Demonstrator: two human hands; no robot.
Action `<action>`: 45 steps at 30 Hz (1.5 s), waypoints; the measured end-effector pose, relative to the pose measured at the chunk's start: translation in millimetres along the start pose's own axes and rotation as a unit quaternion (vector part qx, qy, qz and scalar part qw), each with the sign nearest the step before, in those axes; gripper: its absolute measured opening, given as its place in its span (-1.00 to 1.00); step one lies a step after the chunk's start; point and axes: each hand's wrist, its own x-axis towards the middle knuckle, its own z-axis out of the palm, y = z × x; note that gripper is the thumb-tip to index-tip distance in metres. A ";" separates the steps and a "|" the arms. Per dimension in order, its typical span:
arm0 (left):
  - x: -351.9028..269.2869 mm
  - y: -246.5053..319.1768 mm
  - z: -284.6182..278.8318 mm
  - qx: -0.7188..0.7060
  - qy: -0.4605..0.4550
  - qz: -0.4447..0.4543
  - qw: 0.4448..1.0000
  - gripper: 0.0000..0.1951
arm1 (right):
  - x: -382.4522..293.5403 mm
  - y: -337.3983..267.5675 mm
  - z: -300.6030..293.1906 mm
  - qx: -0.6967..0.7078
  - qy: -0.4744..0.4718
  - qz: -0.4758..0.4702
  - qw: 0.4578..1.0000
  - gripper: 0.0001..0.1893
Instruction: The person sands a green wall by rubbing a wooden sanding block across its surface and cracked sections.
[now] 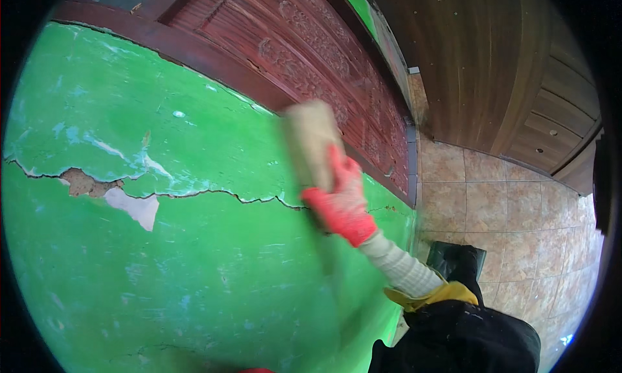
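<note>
My right hand (345,203), in a red and white work glove, grips a beige block-shaped object (313,135). Motion blurs the block, so its exact kind and material cannot be told. It lies over the cracked green wall (218,256), close to the dark red door frame (233,71). At the bottom edge a small red patch of glove (257,370) shows, probably my left hand; its fingers and whatever it may hold are hidden. A long crack runs across the wall from a broken patch of bare masonry (85,183), beside a pale flaked area (133,207).
A carved reddish wooden door (311,47) is set in the wall. Brown wooden furniture (486,81) with drawers stands over the tiled floor (486,198). A dark green, square-topped object (440,256) is on the floor near dark clothing (466,339).
</note>
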 end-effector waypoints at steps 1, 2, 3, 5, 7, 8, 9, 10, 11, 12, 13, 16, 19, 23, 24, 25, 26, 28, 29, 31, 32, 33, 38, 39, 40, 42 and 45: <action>0.7 5.0 1.9 -0.012 0.000 -0.004 1.000 -0.59 | -1.0 59.1 -12.2 0.059 0.019 0.105 0.993 0.03; 2.4 9.1 1.8 -0.008 -0.002 -0.005 1.000 -0.59 | -12.2 95.9 -22.5 0.140 0.039 0.249 0.958 0.07; 3.3 13.2 -1.7 -0.011 -0.008 -0.007 1.000 -0.58 | -22.6 148.1 -37.3 0.117 0.054 0.327 0.936 0.07; 0.2 15.4 1.3 -0.010 -0.008 -0.020 1.000 -0.59 | -25.3 173.9 -34.5 0.168 0.073 0.346 0.920 0.05; -4.4 6.5 3.0 0.001 -0.013 -0.025 1.000 -0.60 | -17.7 127.9 -24.0 0.020 0.045 0.250 0.967 0.04; -7.5 -4.8 8.2 -0.010 0.011 0.003 1.000 -0.60 | -3.4 58.4 -22.7 0.023 0.026 0.190 0.981 0.02; -9.3 -12.9 9.2 -0.019 0.037 0.033 0.999 -0.60 | 8.5 13.5 -9.0 0.035 0.007 0.116 0.993 0.00; -8.4 -10.9 7.3 -0.024 0.034 0.032 0.999 -0.60 | 14.8 -32.4 -3.4 -0.026 -0.003 0.040 0.999 0.00; -6.2 -4.7 4.2 -0.015 0.018 0.006 1.000 -0.59 | 18.8 -68.0 2.8 -0.027 -0.021 -0.040 0.999 0.04; -4.5 0.8 2.3 -0.005 0.004 -0.021 1.000 -0.59 | 17.4 -98.6 3.3 -0.039 -0.031 -0.116 0.992 0.04; -4.0 1.5 1.3 -0.005 0.006 -0.019 1.000 -0.59 | 14.6 -115.4 4.3 -0.048 -0.042 -0.192 0.979 0.05; -2.6 -1.5 -0.7 -0.035 0.008 -0.023 0.999 -0.57 | 3.6 -84.4 5.0 -0.041 -0.028 -0.139 0.989 0.03; -1.4 6.5 -1.3 -0.067 0.016 -0.034 0.997 -0.56 | -5.1 43.2 -12.5 0.075 0.022 0.102 0.992 0.03; 0.0 10.8 -2.0 -0.083 -0.016 -0.055 0.995 -0.54 | -40.2 145.2 -32.7 0.064 0.050 0.333 0.939 0.04; -2.0 12.0 0.7 -0.087 -0.028 -0.046 0.995 -0.55 | -40.3 147.0 -36.7 -0.064 0.062 0.354 0.931 0.04; -2.0 12.2 -1.2 -0.091 -0.031 -0.043 0.994 -0.55 | -36.7 132.0 -35.5 0.008 0.062 0.298 0.952 0.03; -0.8 15.1 -2.2 -0.097 -0.034 -0.035 0.994 -0.54 | -24.7 116.3 -30.7 0.080 0.066 0.241 0.965 0.02; 1.2 14.4 -3.5 -0.091 -0.040 -0.017 0.995 -0.54 | 2.5 2.1 -22.0 0.032 -0.010 0.127 0.991 -0.03; 2.0 16.0 -0.9 -0.097 -0.018 -0.040 0.994 -0.53 | 6.8 -29.6 -11.7 -0.005 0.013 0.032 0.999 -0.04; 1.7 10.3 4.4 -0.076 0.008 -0.057 0.995 -0.52 | 7.4 -100.5 8.3 -0.035 -0.044 -0.101 0.993 -0.03; 1.0 10.5 4.4 -0.075 0.009 -0.048 0.996 -0.52 | 7.0 -94.5 3.2 -0.038 -0.037 -0.096 0.994 -0.03; 1.3 8.5 5.7 -0.065 0.013 -0.037 0.997 -0.51 | 3.6 -87.3 4.0 -0.044 -0.040 -0.094 0.994 0.01; 3.9 23.9 5.8 -0.066 0.013 -0.049 0.997 -0.53 | -6.6 122.1 -24.7 0.081 0.040 0.156 0.984 0.02; 4.0 30.8 5.3 -0.075 0.012 -0.067 0.995 -0.53 | -19.9 188.8 -37.5 0.128 0.081 0.271 0.950 0.01; 4.1 29.6 4.5 -0.070 0.012 -0.065 0.995 -0.53 | -34.4 216.1 -46.6 0.135 0.091 0.331 0.930 0.00; 2.6 22.9 12.9 -0.070 0.013 -0.047 0.996 -0.53 | -31.6 214.5 -42.0 0.145 0.107 0.388 0.904 -0.01; 3.4 28.3 11.6 -0.038 0.000 -0.058 0.998 -0.53 | -4.1 113.7 -27.1 0.161 -0.004 0.238 0.958 0.00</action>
